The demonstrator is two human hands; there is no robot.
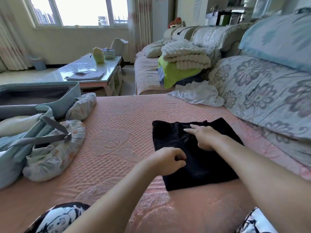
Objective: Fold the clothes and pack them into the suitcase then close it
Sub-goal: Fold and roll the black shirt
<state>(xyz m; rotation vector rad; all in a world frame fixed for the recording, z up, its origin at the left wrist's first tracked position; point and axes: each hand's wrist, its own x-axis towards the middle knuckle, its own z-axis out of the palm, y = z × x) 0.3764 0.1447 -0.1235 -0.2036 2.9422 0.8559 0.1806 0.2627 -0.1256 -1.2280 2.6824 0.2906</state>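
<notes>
The step in hand is the folding of one piece. A black garment (pixel 198 167) lies flat on the pink cover (pixel 117 118), a little right of the centre of the frame, already in a compact, nearly square shape.

The right hand (pixel 204 137) rests on its upper part with the fingers (pixel 190 131) straight and spread, pressing the cloth down; it grips nothing. The left hand (pixel 170 158) is at the left edge of the garment, near the middle of the frame. Its fingers are curled, and they seem to pinch a bit of the dark cloth between thumb and fingertips, though the black fabric makes the exact hold difficult to see.

I judge that the fold is nearly complete, or that one more fold from left to right is about to be made. For this the left hand should lift its edge and carry it across, while the right hand keeps the cloth from sliding.

The suitcase (pixel 74 93) stands open at the left edge of the frame, well apart from the garment, with some things already inside. A white garment (pixel 196 95) lies unfolded in the upper right, near the pillows, so folding work remains before the closing.
</notes>
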